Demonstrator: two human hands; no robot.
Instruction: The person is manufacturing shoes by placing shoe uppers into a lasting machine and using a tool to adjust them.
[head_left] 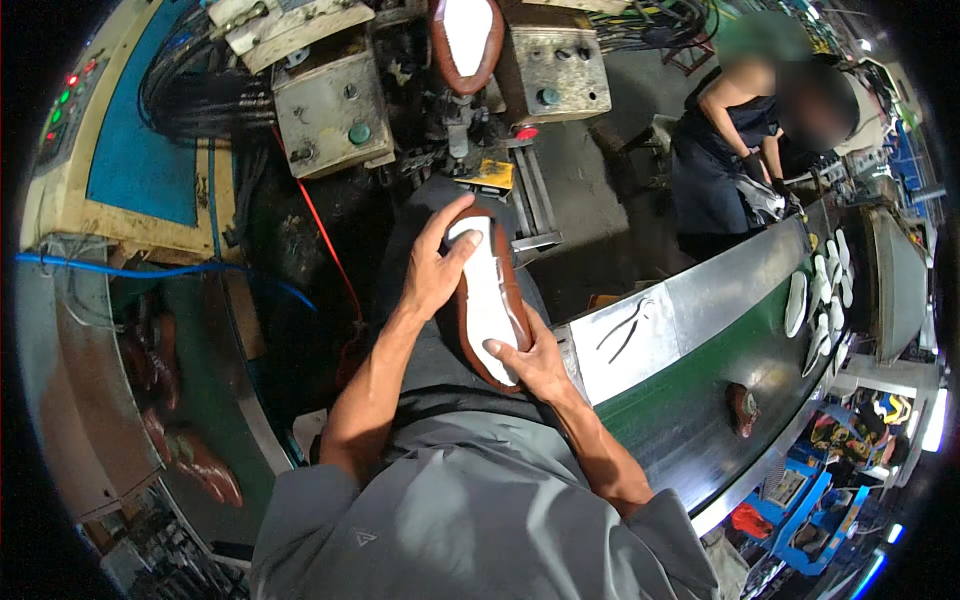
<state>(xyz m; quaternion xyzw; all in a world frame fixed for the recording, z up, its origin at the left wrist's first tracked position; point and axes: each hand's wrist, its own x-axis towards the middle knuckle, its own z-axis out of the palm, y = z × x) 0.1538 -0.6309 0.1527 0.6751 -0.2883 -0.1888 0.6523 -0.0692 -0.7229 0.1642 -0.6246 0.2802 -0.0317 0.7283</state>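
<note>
A brown shoe upper (487,290) is held bottom side up in front of my lap, its white insole board facing me. My left hand (437,262) grips its far end, the thumb lying on the white board and the fingers along the brown edge. Around the near end my right hand (533,357) is closed, thumb pressed on the white surface. Beyond them another brown shoe upper (467,45) sits bottom up on the machine's holder (459,135).
Control boxes (335,110) (556,70) flank the machine. Pliers (626,330) lie on a white sheet beside the green conveyor (690,400), which carries white insoles (796,303) and a brown shoe part (741,408). Brown shoes (200,465) lie at left. A co-worker (725,150) stands far right.
</note>
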